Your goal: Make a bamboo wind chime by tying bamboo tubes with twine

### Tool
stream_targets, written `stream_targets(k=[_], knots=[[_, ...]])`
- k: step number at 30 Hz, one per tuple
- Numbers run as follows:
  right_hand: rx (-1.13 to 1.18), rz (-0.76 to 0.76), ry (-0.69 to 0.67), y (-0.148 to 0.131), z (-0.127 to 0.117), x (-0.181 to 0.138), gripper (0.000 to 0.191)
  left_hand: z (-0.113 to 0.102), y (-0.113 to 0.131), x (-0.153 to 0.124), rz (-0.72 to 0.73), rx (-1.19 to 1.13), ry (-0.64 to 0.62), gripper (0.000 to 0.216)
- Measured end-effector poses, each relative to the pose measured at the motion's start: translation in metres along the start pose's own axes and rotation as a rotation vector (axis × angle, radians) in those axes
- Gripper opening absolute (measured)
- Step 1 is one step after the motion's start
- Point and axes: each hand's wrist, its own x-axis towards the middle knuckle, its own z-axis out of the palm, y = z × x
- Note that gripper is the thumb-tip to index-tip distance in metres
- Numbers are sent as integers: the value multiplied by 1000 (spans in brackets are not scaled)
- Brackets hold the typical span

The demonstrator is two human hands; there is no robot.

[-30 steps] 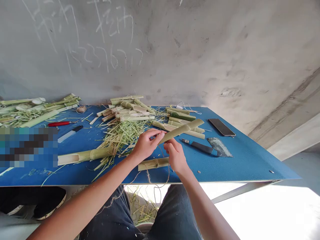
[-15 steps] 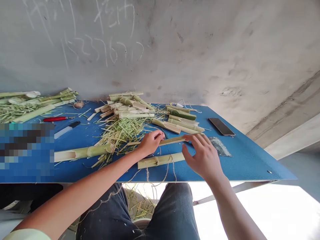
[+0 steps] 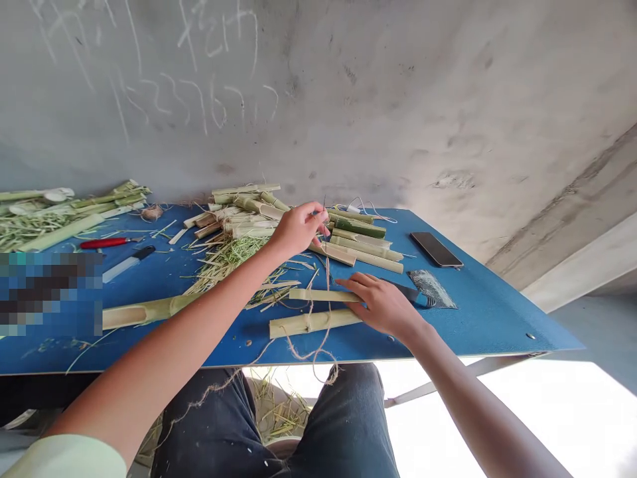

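Note:
My left hand is raised above the table, its fingertips pinching jute twine and a thin dark point that sticks up past them. The twine runs down to a narrow bamboo slat. My right hand lies over the slat's right end, fingers curled on it. Just nearer to me, a wider split bamboo piece lies on the table with twine across it; its right end is under my right hand. A loose loop of twine hangs over the table edge.
Behind are piled split bamboo pieces and green shavings. On the right lie a phone and a broad grey blade. A red-handled tool, a knife and a long bamboo piece lie left on the blue table.
My left hand has risen away from the slat, drawing twine upward. My right hand has shifted left and down, and the slat has moved closer to the wider bamboo piece.

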Motion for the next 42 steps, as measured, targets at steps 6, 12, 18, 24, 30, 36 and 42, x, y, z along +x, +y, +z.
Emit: stream_targets(k=[6, 12, 18, 24, 30, 36, 42], knots=[[243, 38, -24, 1, 2, 0, 51, 4, 17, 14, 20, -63, 2, 18], [264, 87, -32, 0, 8, 7, 48, 4, 28, 21, 23, -233, 153, 19], [544, 233, 81, -17, -12, 27, 54, 8, 46, 18, 85, -239, 89, 20], [630, 224, 142, -41, -7, 55, 36, 4, 75, 14, 171, -126, 120, 27], [385, 420, 131, -31, -2, 54, 29, -44, 64, 28, 217, 244, 286, 46], [262, 451, -47, -27, -4, 70, 31, -66, -8, 28, 133, 743, 343, 19], [328, 389, -165, -24, 8, 89, 27, -42, -55, 12, 116, 689, 150, 14]])
